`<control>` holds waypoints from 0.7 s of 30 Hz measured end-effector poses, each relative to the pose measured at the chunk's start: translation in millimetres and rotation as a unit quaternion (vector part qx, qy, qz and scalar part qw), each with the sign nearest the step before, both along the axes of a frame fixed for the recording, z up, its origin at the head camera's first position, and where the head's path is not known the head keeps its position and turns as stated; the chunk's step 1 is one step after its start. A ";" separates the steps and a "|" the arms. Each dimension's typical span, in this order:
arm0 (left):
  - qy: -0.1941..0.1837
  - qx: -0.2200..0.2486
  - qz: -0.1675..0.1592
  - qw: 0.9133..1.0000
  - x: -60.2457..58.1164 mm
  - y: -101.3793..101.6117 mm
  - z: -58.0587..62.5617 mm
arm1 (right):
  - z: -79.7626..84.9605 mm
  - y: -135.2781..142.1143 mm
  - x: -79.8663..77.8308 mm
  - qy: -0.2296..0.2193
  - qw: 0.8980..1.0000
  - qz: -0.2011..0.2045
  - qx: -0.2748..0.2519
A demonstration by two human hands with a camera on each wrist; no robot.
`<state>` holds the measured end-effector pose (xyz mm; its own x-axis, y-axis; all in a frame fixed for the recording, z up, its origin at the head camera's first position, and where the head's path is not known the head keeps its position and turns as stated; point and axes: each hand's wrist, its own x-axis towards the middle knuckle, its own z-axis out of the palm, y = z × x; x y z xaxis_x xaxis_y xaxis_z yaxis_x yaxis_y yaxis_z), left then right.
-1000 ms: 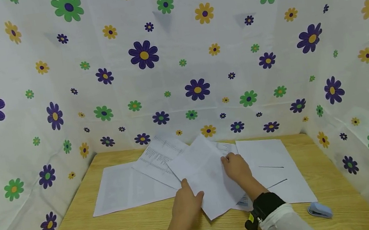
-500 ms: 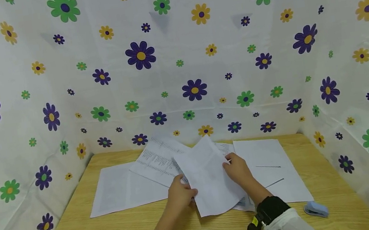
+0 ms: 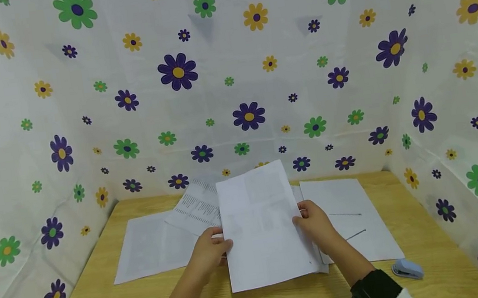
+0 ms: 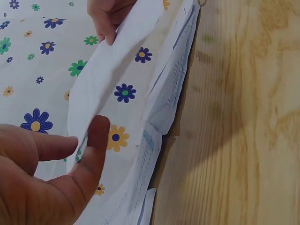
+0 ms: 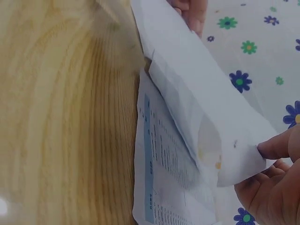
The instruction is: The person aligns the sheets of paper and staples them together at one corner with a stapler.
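Observation:
A white sheet of paper (image 3: 260, 232) is held up over the middle of the table, tilted, with faint print showing through. At its left edge, my left hand (image 3: 207, 251) pinches it between thumb and fingers. My right hand (image 3: 318, 224) grips the opposite edge, the thumb on the near face in the right wrist view. Below the raised sheet lies a printed page (image 5: 176, 164) with a blue band, partly covered. Behind it to the left, another printed page (image 3: 196, 207) lies aslant, partly hidden by the held sheet.
A white sheet (image 3: 151, 245) lies on the table's left side. At the right, another sheet (image 3: 366, 202) carries two thin dark strips (image 3: 355, 234). A light blue stapler (image 3: 407, 269) sits near the front right. Flowered cloth (image 3: 228, 69) encloses the back and sides.
The held sheet has been straightened and turned upright, facing me more squarely. My left hand has moved left and now pinches its left edge. The right hand keeps its grip on the right edge.

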<state>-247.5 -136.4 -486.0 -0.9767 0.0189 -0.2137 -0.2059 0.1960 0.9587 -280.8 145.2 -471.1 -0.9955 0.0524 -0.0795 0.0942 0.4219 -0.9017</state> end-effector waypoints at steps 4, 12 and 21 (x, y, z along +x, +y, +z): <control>0.017 -0.004 0.002 1.000 3.8 -4.6 5.4 | 3.0 1.0 15.4 -0.021 1.000 0.011 -0.009; 0.031 -0.058 -0.004 0.998 13.7 -4.6 13.4 | 7.5 6.1 37.2 -0.025 0.999 0.021 -0.016; 0.035 -0.143 -0.025 0.989 17.7 -5.4 -2.5 | -14.9 7.9 42.8 -0.008 0.999 0.029 0.045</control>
